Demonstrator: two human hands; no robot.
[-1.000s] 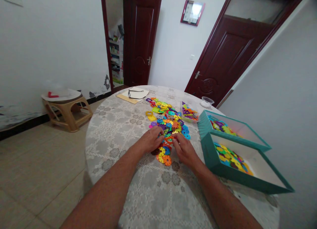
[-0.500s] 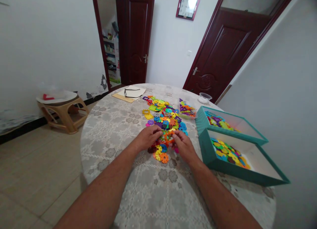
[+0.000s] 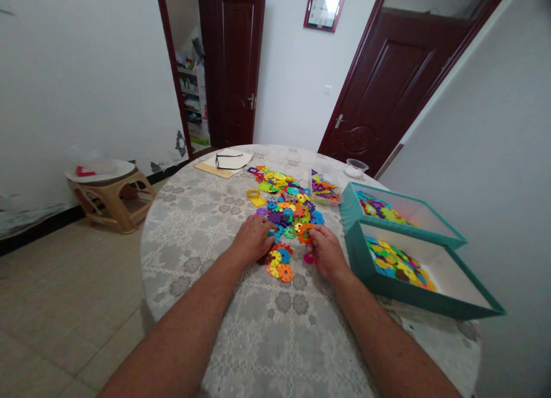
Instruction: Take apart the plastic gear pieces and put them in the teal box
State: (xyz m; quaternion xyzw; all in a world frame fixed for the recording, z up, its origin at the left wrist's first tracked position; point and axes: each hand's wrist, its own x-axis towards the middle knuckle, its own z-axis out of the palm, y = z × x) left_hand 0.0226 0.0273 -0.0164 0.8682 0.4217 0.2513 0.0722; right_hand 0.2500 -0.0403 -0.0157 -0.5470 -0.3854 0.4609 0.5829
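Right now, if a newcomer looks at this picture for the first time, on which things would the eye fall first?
Probably first on the heap of bright, toothed pieces at the middle of the patterned round table, where the right grip pinches an orange piece with an open centre. Next may come the teal box at the table's right, holding more colourful pieces, then the dark red door behind, left of the framed picture.

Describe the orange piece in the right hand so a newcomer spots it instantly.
On the round table, find the heap of bright pieces. At its right side, the right hand holds an orange piece. Unlike the notched orange disc at the heap's near end, it is an open frame.
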